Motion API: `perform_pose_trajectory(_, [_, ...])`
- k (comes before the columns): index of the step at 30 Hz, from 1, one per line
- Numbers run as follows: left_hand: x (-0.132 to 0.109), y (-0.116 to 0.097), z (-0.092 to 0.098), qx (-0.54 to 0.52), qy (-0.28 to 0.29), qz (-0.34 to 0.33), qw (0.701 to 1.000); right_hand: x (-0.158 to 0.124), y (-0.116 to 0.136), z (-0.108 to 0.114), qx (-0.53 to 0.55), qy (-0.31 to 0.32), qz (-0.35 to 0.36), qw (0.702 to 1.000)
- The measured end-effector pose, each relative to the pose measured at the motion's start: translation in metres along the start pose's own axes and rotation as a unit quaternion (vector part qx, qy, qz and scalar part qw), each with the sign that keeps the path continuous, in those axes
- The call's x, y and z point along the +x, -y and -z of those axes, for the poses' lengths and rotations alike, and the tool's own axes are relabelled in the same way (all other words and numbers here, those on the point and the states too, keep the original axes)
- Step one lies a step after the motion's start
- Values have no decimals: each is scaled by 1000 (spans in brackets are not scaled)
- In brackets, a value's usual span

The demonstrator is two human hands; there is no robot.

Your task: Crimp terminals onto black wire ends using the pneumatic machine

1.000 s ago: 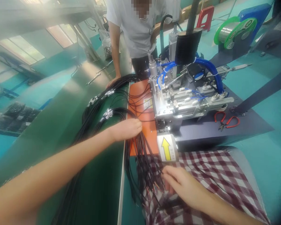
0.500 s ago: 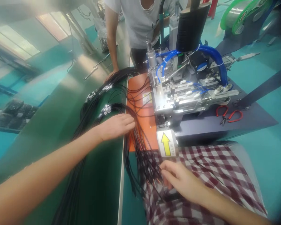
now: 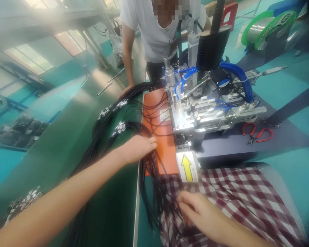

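My left hand (image 3: 141,148) is closed over a bundle of black cables (image 3: 150,164) where it crosses the bench edge. From there the cables hang down toward my lap, their loose ends fanned out over a checked red-and-white cloth. At those ends is my right hand (image 3: 195,209), its fingers curled and pinched against a black cable; the fingertips are partly hidden. Beyond my left hand, silvery connectors (image 3: 120,127) sit at the bundle's other end on the green bench. Thin black cables (image 3: 154,118) cross an orange plate (image 3: 164,151) beside the machine.
A metal machine (image 3: 203,109) with blue air tubes stands at right. A yellow-arrow label (image 3: 187,167) is near its front corner. Red-handled pliers (image 3: 254,134) lie on its base. Across the bench a co-worker (image 3: 159,37) leans one hand by another cable bundle (image 3: 136,90). More connectors (image 3: 25,202) lie left.
The view has tilted, so the scene sits lower and slightly right. My left hand stays on the cables. My right hand remains by the cable ends, which hang slightly differently.
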State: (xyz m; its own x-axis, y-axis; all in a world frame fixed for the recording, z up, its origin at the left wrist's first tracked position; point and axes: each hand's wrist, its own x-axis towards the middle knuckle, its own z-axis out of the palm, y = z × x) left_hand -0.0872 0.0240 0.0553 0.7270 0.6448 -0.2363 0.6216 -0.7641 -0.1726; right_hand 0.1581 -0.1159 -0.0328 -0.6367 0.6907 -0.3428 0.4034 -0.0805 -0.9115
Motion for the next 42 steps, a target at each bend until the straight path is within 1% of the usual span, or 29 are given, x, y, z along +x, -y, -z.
perform_pose_trajectory(3, [0,4,8,13,36,-39,999,-3,4,1,-8,6,2,1000])
perform_pose_trajectory(6, [1,-5,18,21,45,-47,998,-3,8,2,-16,16,3,1000])
perform_pose_trajectory(8, [5,-18,22,22,29,-48,998,-2,9,4,-11,19,1,1000])
perform_pose_trajectory(9, [6,-26,23,13,17,-60,998,-2,8,5,-4,19,0,1000])
perform_pose_trajectory(11, [8,-45,22,-42,11,-112,993,-1,7,6,18,20,-2,1000])
perform_pose_trajectory(13, [9,-61,19,-94,28,-168,981,1,4,5,56,28,0,998])
perform_pose_trajectory(15, [7,-70,17,-129,23,-187,974,2,1,3,114,60,-3,992])
perform_pose_trajectory(16, [6,-71,17,-164,13,-170,972,2,0,1,145,84,-10,986])
perform_pose_trajectory(17, [5,-71,17,-209,-5,-136,968,1,-1,0,166,106,-22,980])
perform_pose_trajectory(18, [4,-70,19,-260,-30,-83,962,0,-1,1,168,118,-33,978])
perform_pose_trajectory(19, [2,-68,20,-309,-61,-19,949,-2,0,3,144,114,-37,982])
perform_pose_trajectory(21, [0,-66,21,-374,-117,99,915,-8,3,15,36,65,-24,997])
perform_pose_trajectory(22, [-1,-67,21,-393,-130,135,900,-12,6,25,-31,28,-4,999])
perform_pose_trajectory(23, [-2,-69,19,-408,-131,153,891,-16,9,36,-56,-4,-2,998])
perform_pose_trajectory(25, [-4,-75,13,-427,-124,165,881,-22,17,63,4,-42,-53,998])
perform_pose_trajectory(26, [-5,-79,9,-428,-115,168,880,-23,21,75,39,-105,-64,992])
perform_pose_trajectory(28, [-6,-85,2,-423,-111,167,884,-21,29,95,96,-248,-47,963])
perform_pose_trajectory(29, [-6,-88,0,-417,-111,167,886,-18,32,101,121,-280,-34,952])
perform_pose_trajectory(31, [-7,-90,0,-406,-110,166,892,-9,38,106,153,-311,-6,938])
perform_pose_trajectory(32, [-7,-92,3,-406,-106,162,893,-5,40,105,159,-313,1,936])
perform_pose_trajectory(34, [-4,-96,13,-430,-89,146,886,1,45,101,159,-290,15,943])
perform_pose_trajectory(35, [-1,-99,19,-457,-78,136,875,2,48,99,151,-270,25,950])
perform_pose_trajectory(36, [4,-102,25,-498,-69,129,855,3,51,98,140,-252,37,957])
perform_pose_trajectory(37, [10,-106,30,-545,-64,128,826,4,53,97,131,-239,48,961])
perform_pose_trajectory(38, [16,-109,33,-594,-58,141,790,5,55,98,127,-235,54,962])
perform_pose_trajectory(39, [24,-112,35,-639,-85,163,747,5,56,99,133,-242,55,959])
perform_pose_trajectory(40, [31,-114,34,-685,-103,186,697,6,56,102,147,-256,51,954])
perform_pose_trajectory(41, [38,-115,32,-725,-108,206,648,7,55,104,162,-272,43,947])
perform_pose_trajectory(42, [43,-115,29,-761,-110,211,604,8,53,106,175,-285,35,942])
